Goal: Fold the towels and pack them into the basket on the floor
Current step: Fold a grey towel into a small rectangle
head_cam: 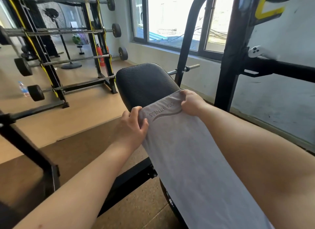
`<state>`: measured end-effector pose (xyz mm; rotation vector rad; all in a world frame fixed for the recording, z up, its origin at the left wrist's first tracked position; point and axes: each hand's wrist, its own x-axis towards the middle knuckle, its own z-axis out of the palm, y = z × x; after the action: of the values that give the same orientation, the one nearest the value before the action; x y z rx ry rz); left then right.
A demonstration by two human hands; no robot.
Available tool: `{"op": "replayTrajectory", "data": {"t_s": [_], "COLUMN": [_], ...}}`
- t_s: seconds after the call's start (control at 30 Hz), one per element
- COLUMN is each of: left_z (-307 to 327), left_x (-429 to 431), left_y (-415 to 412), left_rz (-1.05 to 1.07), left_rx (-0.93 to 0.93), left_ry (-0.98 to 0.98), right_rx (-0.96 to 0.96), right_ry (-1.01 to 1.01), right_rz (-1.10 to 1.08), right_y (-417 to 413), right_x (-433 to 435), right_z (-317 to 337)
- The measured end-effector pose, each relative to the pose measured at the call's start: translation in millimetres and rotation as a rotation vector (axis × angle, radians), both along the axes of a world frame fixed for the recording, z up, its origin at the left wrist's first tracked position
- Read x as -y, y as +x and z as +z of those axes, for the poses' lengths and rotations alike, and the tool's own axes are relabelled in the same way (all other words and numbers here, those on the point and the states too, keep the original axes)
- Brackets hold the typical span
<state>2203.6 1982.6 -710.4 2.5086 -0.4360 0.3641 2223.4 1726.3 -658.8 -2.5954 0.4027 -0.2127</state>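
Observation:
A long grey towel [185, 153] with a printed "FITNESS" logo lies lengthwise along a black padded bench [144, 84]. Its far edge sits partway up the pad. My left hand [132, 124] pinches the towel's far left corner. My right hand [191, 101] grips the far right corner, fingers curled over the edge. Both arms reach forward over the bench. No basket is in view.
A black and yellow barbell rack [56, 61] with loaded bars stands at the left. A black frame upright [230, 75] rises just right of the bench. A water bottle [23, 89] lies on the floor at far left. A fan stand [70, 65] is behind.

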Motion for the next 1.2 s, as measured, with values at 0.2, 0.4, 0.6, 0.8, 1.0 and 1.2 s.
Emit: {"op": "replayTrajectory", "data": {"t_s": [0.2,0.4,0.6,0.8,1.0,1.2], "left_z": [8,17,30,35,23,-6], "left_x": [0,3,15,43,75,96], "left_y": [5,-10,-47,-105,-169,-232], "left_rz": [-0.030,-0.015,-0.054,-0.162,-0.240,-0.382], "left_rx": [0.131,0.145,0.157,0.086,0.009,-0.061], "left_ry": [-0.119,-0.120,-0.095,-0.055,0.003,0.052], "right_rx": [0.310,0.362,0.322,0.250,0.271,0.308], "right_ry": [0.098,0.062,0.113,0.322,0.710,1.037], "right_rz": [-0.117,-0.118,-0.159,-0.277,-0.511,-0.653], "right_y": [-3,-35,-103,-176,-245,-299], "right_x": [6,17,30,62,90,115], "right_z": [6,15,22,10,-17,-57]}}
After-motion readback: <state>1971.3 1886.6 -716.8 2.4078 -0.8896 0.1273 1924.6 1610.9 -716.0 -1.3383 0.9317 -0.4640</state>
